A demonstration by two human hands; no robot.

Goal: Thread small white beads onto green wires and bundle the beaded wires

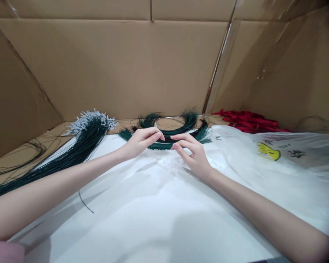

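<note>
cardboard walls [112, 58] stood left, far and right around a white board [120, 226], wide toward the near side. at right lay a translucent bag [235, 157], its contents unclear. a green wire bundle [71, 157] lay left, red ribbon [252, 122] far right, curved wires [192, 122] far middle. over the board, the left hand [144, 140] pinched a thin pale piece [155, 124]; whether the right hand [194, 151] beside it was closed, i could not tell.

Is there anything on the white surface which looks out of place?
One thin dark strand sticks out below the left forearm onto the white surface, angled away from the dark green bundle. It looks stray; whether it joins the bundle is hidden.
</note>
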